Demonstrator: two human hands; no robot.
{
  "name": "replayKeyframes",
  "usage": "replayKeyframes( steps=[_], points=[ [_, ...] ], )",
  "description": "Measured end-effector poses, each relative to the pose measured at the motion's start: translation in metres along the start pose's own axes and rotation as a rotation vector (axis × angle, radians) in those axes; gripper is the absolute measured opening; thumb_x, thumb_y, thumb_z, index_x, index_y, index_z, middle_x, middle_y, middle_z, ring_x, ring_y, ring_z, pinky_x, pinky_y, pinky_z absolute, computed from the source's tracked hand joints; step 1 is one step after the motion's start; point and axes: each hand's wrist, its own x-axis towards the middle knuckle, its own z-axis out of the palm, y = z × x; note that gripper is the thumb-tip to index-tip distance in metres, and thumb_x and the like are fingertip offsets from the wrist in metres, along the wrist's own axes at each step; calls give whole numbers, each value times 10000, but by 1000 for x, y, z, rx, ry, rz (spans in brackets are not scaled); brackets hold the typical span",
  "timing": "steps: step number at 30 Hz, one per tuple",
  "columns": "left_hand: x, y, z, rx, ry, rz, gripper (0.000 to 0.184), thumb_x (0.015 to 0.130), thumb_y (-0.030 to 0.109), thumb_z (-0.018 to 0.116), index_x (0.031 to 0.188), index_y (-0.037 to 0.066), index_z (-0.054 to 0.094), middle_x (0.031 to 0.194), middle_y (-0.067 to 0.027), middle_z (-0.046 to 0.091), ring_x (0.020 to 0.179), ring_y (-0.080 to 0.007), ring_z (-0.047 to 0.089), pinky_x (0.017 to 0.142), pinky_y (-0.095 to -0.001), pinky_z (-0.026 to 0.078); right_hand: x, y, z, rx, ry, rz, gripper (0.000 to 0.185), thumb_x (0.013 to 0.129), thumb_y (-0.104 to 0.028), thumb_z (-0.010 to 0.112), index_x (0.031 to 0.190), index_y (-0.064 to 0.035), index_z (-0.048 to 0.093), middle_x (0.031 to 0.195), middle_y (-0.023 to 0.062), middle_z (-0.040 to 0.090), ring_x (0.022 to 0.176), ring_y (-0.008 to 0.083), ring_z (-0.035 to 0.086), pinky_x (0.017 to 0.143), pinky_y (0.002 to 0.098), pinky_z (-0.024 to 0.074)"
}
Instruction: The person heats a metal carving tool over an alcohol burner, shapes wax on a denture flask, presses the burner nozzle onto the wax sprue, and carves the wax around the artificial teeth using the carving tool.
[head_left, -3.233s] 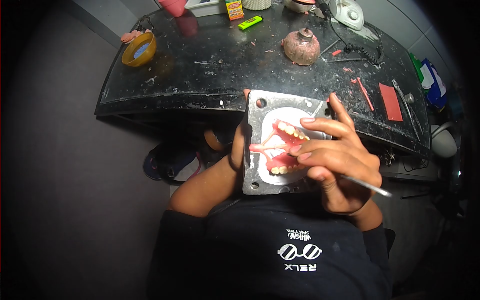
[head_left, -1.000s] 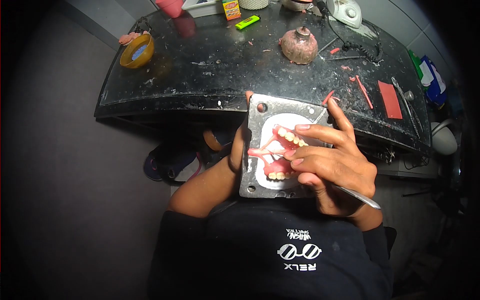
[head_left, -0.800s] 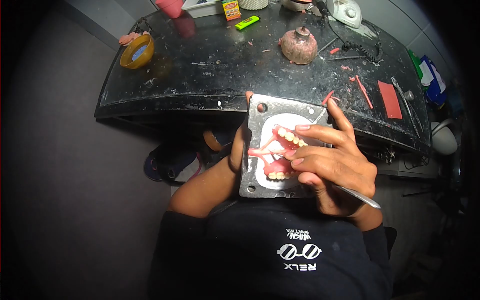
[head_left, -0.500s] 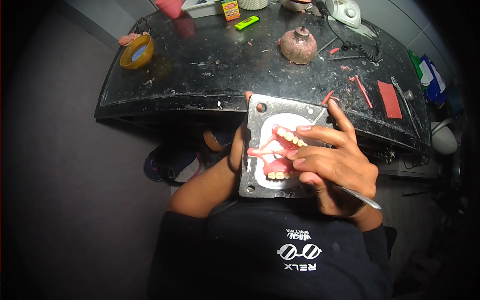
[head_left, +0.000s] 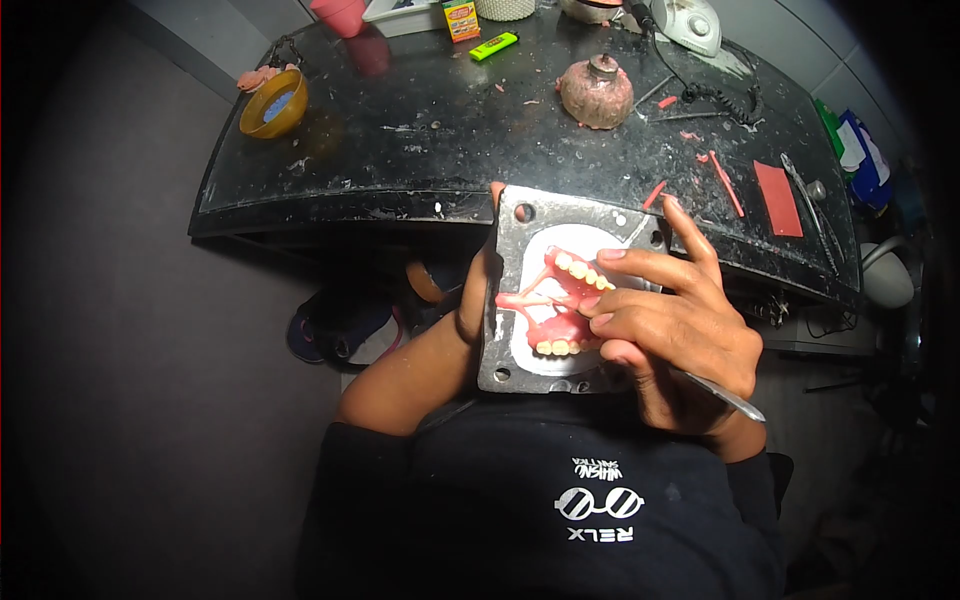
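A square grey metal flask [head_left: 505,350] with corner holes is held up in front of my body, its middle filled with white plaster [head_left: 585,235]. On the plaster lies a pink wax denture [head_left: 560,328] with cream teeth and pink wax strips joining at its left. My left hand [head_left: 477,295] grips the flask's left side, mostly hidden behind it. Over the right half, my right hand [head_left: 680,320] holds a thin metal tool [head_left: 725,395], whose handle sticks out below the palm. Its fingers hide the working tip and part of the denture.
On the black table [head_left: 450,150] stand a yellow bowl [head_left: 273,105], a pink-crusted burner [head_left: 597,92], a green lighter [head_left: 495,45] and a small box [head_left: 462,20]. A pink wax sheet [head_left: 778,200], wax sticks and metal tools lie at the right. A white device [head_left: 690,25] stands behind.
Since the earliest frame, the view has shifted slightly, and a red wax piece now shows beside my right index finger. Most recently, my right hand has moved slightly right, still holding the tool.
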Motion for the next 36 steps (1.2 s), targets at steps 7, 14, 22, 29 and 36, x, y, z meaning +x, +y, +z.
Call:
replayKeyframes(
  steps=[7, 14, 22, 29, 36],
  points=[
    [0, 1, 15, 96, 93, 5, 1034, 948, 829, 257, 1444, -55, 462, 1395, -251, 571, 1241, -361, 612, 1095, -490, 485, 2, -2, -3, -32, -4, -2, 146, 792, -129, 846, 888, -72, 752, 850, 33, 761, 1022, 253, 737, 1143, 599, 370],
    [-4, 0, 33, -85, -47, -3, 1041, 946, 825, 269, 1448, -69, 452, 1402, -262, 565, 1245, -368, 612, 1091, -496, 491, 1, 0, -5, -87, -55, -25, 228, 928, -265, 748, 882, -42, 730, 853, 73, 767, 1028, 307, 735, 1134, 661, 354],
    [-2, -3, 31, -177, -171, 22, 1043, 945, 821, 280, 1465, -70, 434, 1422, -266, 552, 1266, -371, 602, 1092, -500, 489, 0, 0, -7, -99, -67, -9, 240, 931, -270, 743, 860, -41, 730, 843, 73, 765, 1027, 304, 737, 1134, 650, 361],
    [-1, -3, 31, -52, -132, 68, 998, 961, 794, 271, 1477, -45, 429, 1450, -251, 535, 1290, -368, 585, 1107, -507, 475, 0, 0, -8, -108, -68, 3, 253, 936, -283, 737, 854, -43, 726, 835, 69, 760, 1020, 300, 742, 1128, 650, 369],
    [1, -2, 24, -126, 11, 2, 850, 1025, 628, 391, 1494, -81, 394, 1472, -319, 488, 1336, -435, 539, 1153, -536, 435, -1, 4, -7, -94, -54, 0, 279, 944, -306, 720, 862, -39, 722, 824, 64, 752, 996, 286, 752, 1124, 639, 382]
  ],
)
